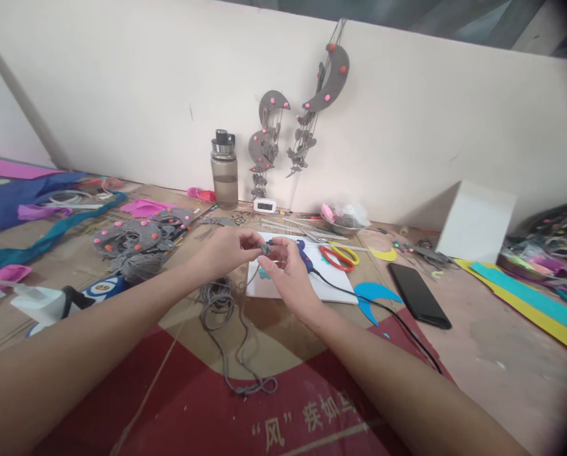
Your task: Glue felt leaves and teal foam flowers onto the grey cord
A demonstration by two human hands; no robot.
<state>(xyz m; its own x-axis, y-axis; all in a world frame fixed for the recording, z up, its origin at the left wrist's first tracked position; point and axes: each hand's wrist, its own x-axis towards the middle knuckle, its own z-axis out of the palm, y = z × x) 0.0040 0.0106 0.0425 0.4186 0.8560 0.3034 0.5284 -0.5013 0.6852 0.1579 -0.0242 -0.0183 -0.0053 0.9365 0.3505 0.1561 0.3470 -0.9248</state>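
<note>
My left hand [229, 249] and my right hand [286, 266] meet over the middle of the table, both pinching a small grey felt piece [266, 249] between their fingertips. A grey cord [226, 316] hangs from that spot and lies looped on the cardboard below. A blue glue gun [304, 256] rests on a white sheet [331, 288] just behind my right hand, its black cable [388, 316] trailing toward me on the right.
Grey felt moons [131, 237] are piled at left, and finished ones [324, 85] hang on the wall. A water bottle [224, 171], red-yellow scissors [338, 255], black phone [419, 294], blue crescent [373, 297], white box [476, 221] and coloured foam sheets [525, 297] surround the spot.
</note>
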